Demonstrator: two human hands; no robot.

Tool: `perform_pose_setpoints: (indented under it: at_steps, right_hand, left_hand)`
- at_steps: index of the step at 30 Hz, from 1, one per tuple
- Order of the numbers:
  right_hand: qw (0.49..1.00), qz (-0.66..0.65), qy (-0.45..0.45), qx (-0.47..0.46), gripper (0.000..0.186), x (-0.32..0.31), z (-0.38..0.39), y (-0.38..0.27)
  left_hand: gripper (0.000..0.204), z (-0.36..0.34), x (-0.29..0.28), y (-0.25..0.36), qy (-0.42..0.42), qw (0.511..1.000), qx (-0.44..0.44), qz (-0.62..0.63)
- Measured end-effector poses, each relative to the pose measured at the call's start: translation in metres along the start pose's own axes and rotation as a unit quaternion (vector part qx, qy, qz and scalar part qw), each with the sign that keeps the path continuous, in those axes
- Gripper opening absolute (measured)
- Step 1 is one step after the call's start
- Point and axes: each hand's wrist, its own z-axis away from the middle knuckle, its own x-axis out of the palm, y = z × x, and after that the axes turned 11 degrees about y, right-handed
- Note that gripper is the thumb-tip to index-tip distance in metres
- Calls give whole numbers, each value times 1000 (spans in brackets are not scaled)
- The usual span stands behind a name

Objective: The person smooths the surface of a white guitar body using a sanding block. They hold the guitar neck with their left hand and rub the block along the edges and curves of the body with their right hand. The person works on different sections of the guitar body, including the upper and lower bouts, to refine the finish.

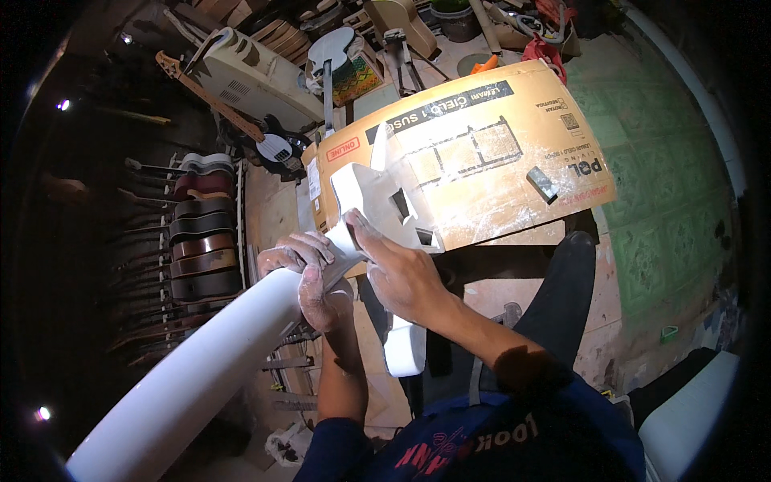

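Note:
A white electric guitar (359,191) in bare, unfitted finish lies slantwise before me, its body over a cardboard sheet and its long neck (201,365) running toward the lower left. Dark cut-out pockets show in the body. My left hand (309,277) is closed around the neck near where it joins the body, its fingers dusted white. Against the neck joint, my right hand (401,277) presses with its fingers together. A small dark edge shows under those fingertips; what it belongs to is too hidden to name.
The dusty cardboard sheet (482,205) carries a small grey block (543,185). Several guitar bodies hang in a rack (205,233) at left. A bass guitar (273,147) and a pale blue guitar (331,48) stand behind. Green patterned flooring (642,185) lies at right.

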Motion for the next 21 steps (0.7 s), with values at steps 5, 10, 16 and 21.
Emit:
perform_pose_setpoints:
  at_steps: [5, 10, 16, 21]
  right_hand:
    - [998, 24, -48, 34, 69, -12, 4, -9]
    - [1000, 0, -17, 6, 69, -12, -6, -8]
    - [1000, -4, -9, 29, 66, -13, -20, -8]
    - [997, -65, -30, 10, 47, -31, 7, 12]
  left_hand:
    - [25, -7, -20, -3, -95, 995, 23, 16]
    - [27, -4, 4, -4, -12, 1000, -7, 14]
    - [24, -4, 15, -6, -21, 1000, 5, 11]
    - [22, -16, -7, -16, -46, 998, 46, 9]
